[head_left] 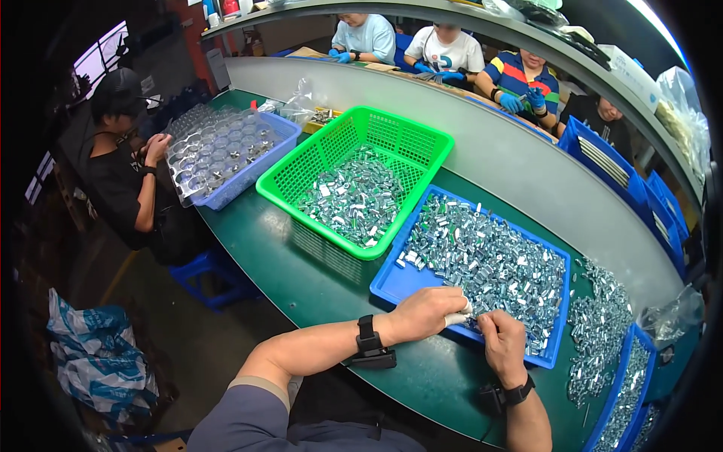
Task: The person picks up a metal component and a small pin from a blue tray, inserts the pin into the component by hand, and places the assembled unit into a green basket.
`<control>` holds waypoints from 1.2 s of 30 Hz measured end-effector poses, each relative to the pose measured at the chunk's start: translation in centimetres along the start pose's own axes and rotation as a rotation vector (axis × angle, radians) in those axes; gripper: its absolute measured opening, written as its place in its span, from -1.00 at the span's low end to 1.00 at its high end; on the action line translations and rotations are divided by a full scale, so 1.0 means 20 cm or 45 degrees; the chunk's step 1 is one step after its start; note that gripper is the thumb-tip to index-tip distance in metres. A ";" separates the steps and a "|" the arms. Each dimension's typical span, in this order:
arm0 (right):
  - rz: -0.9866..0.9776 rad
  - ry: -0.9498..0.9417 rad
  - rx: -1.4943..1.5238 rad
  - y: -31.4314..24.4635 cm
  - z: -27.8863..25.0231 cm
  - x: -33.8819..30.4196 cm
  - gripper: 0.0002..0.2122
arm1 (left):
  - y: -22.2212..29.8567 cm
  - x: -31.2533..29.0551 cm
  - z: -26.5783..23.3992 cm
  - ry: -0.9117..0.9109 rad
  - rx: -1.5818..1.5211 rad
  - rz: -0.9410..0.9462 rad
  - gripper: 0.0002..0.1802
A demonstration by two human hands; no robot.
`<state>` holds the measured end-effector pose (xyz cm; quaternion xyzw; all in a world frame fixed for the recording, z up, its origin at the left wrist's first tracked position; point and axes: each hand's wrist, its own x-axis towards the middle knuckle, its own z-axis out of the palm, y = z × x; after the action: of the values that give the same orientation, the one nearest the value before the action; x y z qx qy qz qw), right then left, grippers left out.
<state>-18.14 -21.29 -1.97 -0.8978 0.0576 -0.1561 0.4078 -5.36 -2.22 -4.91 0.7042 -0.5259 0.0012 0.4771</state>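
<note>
My left hand [425, 313] is closed in a pinch over the near edge of a blue tray [399, 285], with white coverings on some fingertips. Close beside it, my right hand [503, 343] is also closed, thumb and fingers pressed together. The fingertips of both hands nearly meet; whatever they hold is too small or hidden to make out. Under and beyond them, the tray is heaped with small shiny metal pieces [489, 252]. A bright green perforated basket [294, 181] holding similar metal pieces stands to the left, its near right corner close to the tray.
A metal pile [599, 324] lies on the green table [331, 282] right of the tray, beside another filled blue tray [614, 399]. At left, a co-worker [124, 166] handles clear plastic trays over a lavender bin [248, 188]. Other people sit beyond the grey partition [482, 139].
</note>
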 end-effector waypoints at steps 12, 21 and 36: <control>-0.100 -0.006 0.018 0.05 0.00 -0.01 -0.94 | 0.02 -0.01 0.02 -0.005 0.053 0.028 -0.82; -0.218 0.124 0.104 0.08 0.04 -0.03 -0.91 | 0.03 0.00 -0.01 -0.028 0.018 -0.027 -0.83; -0.145 0.152 0.256 0.10 0.01 -0.02 -0.87 | 0.06 0.06 -0.87 0.308 1.136 -0.095 -0.79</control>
<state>-18.49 -22.36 -3.69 -0.8433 0.0146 -0.2371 0.4822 3.00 8.51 5.92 0.8538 -0.3889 0.2923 0.1851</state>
